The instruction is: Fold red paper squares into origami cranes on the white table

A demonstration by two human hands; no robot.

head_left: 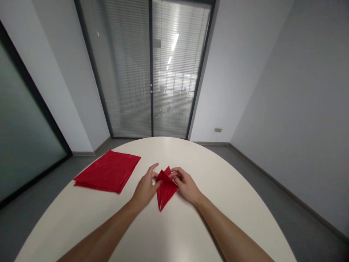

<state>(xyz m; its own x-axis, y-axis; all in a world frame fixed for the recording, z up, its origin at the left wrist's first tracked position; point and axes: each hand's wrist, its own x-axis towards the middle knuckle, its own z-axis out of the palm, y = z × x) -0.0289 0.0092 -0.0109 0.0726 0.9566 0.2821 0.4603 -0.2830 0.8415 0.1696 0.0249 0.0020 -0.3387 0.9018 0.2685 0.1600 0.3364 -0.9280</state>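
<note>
A piece of folded red paper [167, 191] is between my two hands over the middle of the table. Its lower end comes to two narrow points side by side, and peaked flaps stand up at its top. My left hand [147, 185] grips its left edge with thumb and fingers, the index finger raised off it. On the other side, my right hand [187, 183] pinches the right edge, its fingertips reaching behind the upper flaps. Those fingertips are partly hidden by the paper.
A stack of flat red sheets [109, 171] lies on the left of the round white table [218, 218], reaching its edge. Beyond the table stand a glass door with blinds [174, 109] and pale walls [231, 72].
</note>
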